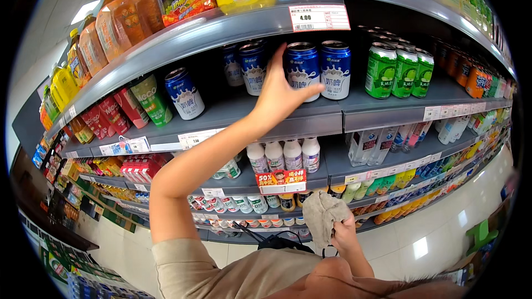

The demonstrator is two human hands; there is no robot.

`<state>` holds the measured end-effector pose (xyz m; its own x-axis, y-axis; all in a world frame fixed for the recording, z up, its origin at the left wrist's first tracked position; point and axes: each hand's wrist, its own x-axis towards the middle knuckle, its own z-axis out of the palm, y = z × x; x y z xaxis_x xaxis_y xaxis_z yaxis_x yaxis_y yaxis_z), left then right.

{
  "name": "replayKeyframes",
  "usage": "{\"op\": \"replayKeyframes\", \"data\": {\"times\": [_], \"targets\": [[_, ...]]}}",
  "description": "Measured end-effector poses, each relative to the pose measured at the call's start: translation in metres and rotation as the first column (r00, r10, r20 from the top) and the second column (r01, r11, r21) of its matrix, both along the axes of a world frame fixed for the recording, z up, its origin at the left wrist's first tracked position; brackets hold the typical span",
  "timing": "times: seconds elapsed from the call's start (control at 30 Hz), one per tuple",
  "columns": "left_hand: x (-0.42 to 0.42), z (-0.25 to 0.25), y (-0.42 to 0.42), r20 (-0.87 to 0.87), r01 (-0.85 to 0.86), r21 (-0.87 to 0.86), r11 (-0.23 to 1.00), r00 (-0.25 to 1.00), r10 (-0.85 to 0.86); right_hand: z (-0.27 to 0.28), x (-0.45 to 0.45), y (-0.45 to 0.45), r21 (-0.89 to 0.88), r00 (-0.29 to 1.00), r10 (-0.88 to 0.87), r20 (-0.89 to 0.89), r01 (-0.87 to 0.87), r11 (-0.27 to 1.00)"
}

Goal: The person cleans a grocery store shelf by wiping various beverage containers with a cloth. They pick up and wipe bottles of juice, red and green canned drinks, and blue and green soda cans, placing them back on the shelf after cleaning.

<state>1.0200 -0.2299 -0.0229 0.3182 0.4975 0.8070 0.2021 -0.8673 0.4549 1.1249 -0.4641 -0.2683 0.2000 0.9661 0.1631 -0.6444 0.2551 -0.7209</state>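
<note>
My left hand (279,85) reaches onto the shelf (249,118) and is around a blue-and-white drink can (302,64). Its thumb crosses the can's lower front, while the fingers lie along the left side, partly out of sight. A matching can (336,70) stands close on the right. To the left, others stand further back, including a can (252,68); another single can (185,93) sits nearer the shelf's front edge. Low in front of my body, my right hand (345,232) holds a crumpled grey-beige cloth (324,218).
Green cans (380,70) and orange cans (478,83) line the shelf to the right. Overhead, the upper shelf's edge (232,29) carries bottles. White bottles (291,155) stand below. A black bag (282,241) hangs before me, and a green stool (482,236) stands at right.
</note>
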Motion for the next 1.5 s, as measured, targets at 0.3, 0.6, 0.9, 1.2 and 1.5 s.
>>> {"op": "replayKeyframes", "data": {"times": [0.3,0.6,0.9,1.2,1.5], "targets": [[-0.069,0.011,0.046,-0.094,-0.344,0.017,0.939,0.934,0.344,0.003,-0.015,0.015,-0.01,0.996,0.08,-0.028,-0.081,0.997],[-0.069,0.008,0.089,-0.09,-0.095,-0.431,0.897,0.994,0.062,0.016,-0.017,0.016,-0.012,0.993,0.004,0.121,-0.003,1.0],[-0.113,0.019,-0.006,-0.051,-0.12,0.143,0.982,0.99,0.128,0.106,0.007,0.018,0.673,0.48,-0.697,0.534,0.258,0.693],[-0.109,-0.008,-0.078,0.022,0.115,0.212,0.971,0.992,-0.123,0.254,-0.034,0.074,0.973,-0.138,-0.98,0.141,-0.163,0.163],[-0.129,-0.032,-0.071,0.123,0.142,-0.007,0.99,0.982,-0.14,0.226,-0.047,0.069,0.909,-0.119,-0.973,0.2,-0.349,0.229]]}}
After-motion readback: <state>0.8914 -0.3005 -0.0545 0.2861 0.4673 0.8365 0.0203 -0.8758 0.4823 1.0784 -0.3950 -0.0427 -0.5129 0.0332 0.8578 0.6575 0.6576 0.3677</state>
